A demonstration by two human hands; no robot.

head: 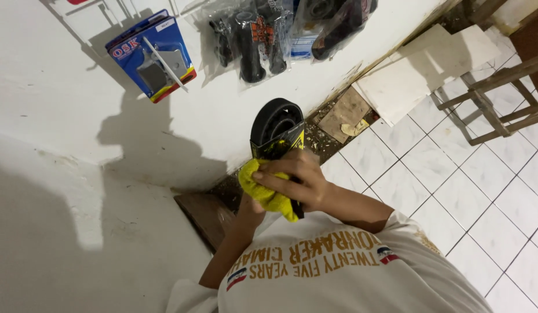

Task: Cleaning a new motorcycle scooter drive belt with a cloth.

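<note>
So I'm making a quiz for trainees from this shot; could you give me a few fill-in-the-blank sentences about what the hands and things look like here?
1. The right hand presses a fluffy cloth coloured ____.
2. The cloth rests against a looped rubber belt coloured ____.
3. The belt's printed cardboard sleeve wraps its ____ end.
4. Packaged parts, such as the blue blister pack, hang on the white ____.

Missing words: yellow; black; lower; wall

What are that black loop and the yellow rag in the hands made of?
The black loop looks like matte rubber: dull and smooth, holding a curved band shape, with a printed card sleeve around it. The yellow rag seems soft, fuzzy cloth, perhaps microfibre, bunched under the right hand.
</note>
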